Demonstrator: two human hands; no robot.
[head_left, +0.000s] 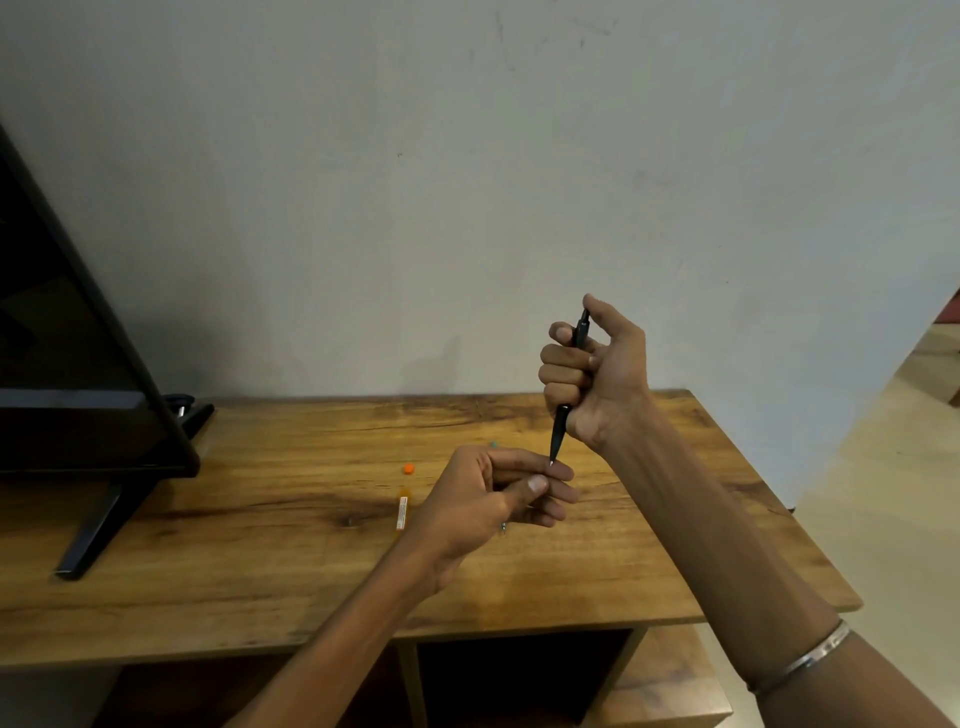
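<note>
The right hand (597, 374) grips a slim black pen (562, 422) upright above the wooden surface (291, 561), tip on the left hand (488, 501), whose fingertips pinch together; I cannot tell whether they hold anything.

Both forearms (727, 530) are bare, and a thin, plain silver bangle (800, 657) rings the right one, well back from the right hand (597, 374).

- TV (78, 364) stands on the table (260, 519), at its 9 o'clock end.
- Cap (408, 468) lies on the table, at 12 o'clock of the tube (401, 513).
- Both lie at 9 o'clock of the left hand (488, 499).
- Pen (563, 421), in the right hand (597, 374), is at its 1 o'clock.
</note>
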